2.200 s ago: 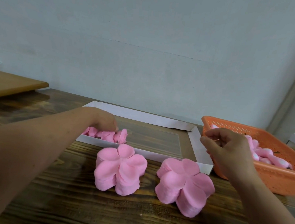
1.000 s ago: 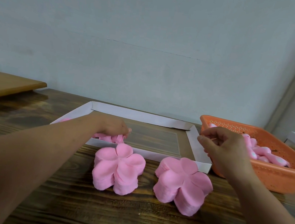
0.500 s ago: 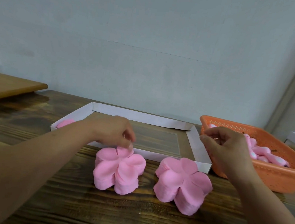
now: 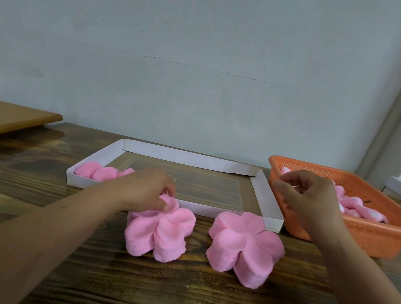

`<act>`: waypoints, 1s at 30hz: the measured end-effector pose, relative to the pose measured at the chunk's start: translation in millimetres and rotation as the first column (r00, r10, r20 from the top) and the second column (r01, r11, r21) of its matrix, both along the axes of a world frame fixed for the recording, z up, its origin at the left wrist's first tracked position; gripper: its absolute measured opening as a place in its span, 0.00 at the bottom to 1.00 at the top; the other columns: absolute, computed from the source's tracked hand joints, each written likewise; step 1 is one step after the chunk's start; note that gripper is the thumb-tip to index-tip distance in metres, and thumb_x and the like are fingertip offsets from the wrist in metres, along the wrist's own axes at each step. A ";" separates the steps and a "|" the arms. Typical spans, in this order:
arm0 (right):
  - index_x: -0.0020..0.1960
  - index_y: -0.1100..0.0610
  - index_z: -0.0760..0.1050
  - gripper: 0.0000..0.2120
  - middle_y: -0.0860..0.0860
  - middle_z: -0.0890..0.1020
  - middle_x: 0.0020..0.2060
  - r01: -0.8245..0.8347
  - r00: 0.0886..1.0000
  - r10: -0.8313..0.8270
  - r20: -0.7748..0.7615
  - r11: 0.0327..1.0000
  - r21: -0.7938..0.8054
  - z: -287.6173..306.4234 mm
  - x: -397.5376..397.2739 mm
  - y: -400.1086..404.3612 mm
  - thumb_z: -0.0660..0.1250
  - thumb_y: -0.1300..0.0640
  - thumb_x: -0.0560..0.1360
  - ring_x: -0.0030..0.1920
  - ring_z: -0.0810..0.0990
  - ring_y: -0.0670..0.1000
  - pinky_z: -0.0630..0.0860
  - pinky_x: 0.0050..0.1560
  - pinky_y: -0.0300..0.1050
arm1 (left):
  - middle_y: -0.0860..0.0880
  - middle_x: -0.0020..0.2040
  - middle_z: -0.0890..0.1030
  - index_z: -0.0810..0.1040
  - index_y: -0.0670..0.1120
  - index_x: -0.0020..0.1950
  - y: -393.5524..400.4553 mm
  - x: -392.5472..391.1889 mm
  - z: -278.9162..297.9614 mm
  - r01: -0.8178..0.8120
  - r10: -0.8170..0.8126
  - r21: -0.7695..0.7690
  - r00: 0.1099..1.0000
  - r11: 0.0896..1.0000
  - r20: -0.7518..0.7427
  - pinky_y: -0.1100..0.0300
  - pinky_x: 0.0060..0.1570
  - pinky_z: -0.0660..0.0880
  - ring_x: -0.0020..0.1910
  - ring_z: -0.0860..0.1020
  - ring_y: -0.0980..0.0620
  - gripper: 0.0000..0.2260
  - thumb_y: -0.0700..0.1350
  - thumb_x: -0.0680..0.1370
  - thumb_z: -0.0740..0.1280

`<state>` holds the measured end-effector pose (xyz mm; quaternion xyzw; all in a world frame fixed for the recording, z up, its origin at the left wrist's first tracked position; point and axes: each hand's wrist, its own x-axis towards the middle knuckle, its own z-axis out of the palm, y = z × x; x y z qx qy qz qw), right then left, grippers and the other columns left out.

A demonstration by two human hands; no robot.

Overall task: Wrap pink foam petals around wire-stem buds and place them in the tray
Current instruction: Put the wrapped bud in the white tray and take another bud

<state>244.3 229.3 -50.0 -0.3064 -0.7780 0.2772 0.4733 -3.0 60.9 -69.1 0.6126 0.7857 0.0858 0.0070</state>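
Foam petals: our left hand [image 4: 147, 191] reaches in from lower left, thumb and fingers pinching the top petal [image 4: 168, 203] of the left stack [image 4: 159, 230] at centre frame, its edge curling upward. Our right hand [image 4: 308, 198] hovers by the orange basket [image 4: 367, 239], fingers curled; we can't tell what it's pinching.

The left hand [image 4: 143, 190] pinches the top petal sheet [image 4: 169, 203] of the left foam stack [image 4: 159, 232]; 2 stacks stand before the white tray [image 4: 258, 192]. The right hand [image 4: 308, 198] (fingers curled, contents unclear) hovers at the orange basket [image 4: 368, 234].
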 end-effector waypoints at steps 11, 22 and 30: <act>0.36 0.48 0.77 0.09 0.50 0.81 0.32 -0.002 1.000 0.002 -0.001 1.000 -0.022 0.5 0.8 -1.0 0.71 0.61 0.70 0.32 0.78 0.55 0.79 0.39 0.55 | 0.50 0.44 0.79 0.77 0.49 0.51 -1.3 6.7 -0.4 -0.076 0.077 0.039 0.997 0.996 -0.011 0.59 0.39 0.69 0.42 0.72 0.53 0.06 0.42 0.74 0.66; 0.37 0.49 0.76 0.09 0.51 0.81 0.33 -0.008 1.000 0.008 0.006 1.000 -0.014 0.7 0.6 -0.1 0.71 0.61 0.70 0.34 0.80 0.58 0.79 0.39 0.54 | 0.50 0.50 0.79 0.79 0.49 0.54 2.8 7.9 -1.1 -0.124 0.125 0.024 0.990 0.992 -0.065 0.60 0.39 0.68 0.44 0.72 0.53 0.10 0.41 0.76 0.63; 0.39 0.51 0.77 0.06 0.51 0.81 0.33 -0.008 1.000 0.009 0.013 1.000 -0.016 0.9 0.6 0.4 0.71 0.61 0.71 0.34 0.79 0.56 0.79 0.39 0.54 | 0.51 0.44 0.77 0.78 0.50 0.49 3.6 10.6 4.3 -0.147 0.143 -0.039 0.986 0.988 -0.088 0.56 0.43 0.72 0.45 0.76 0.50 0.07 0.42 0.74 0.63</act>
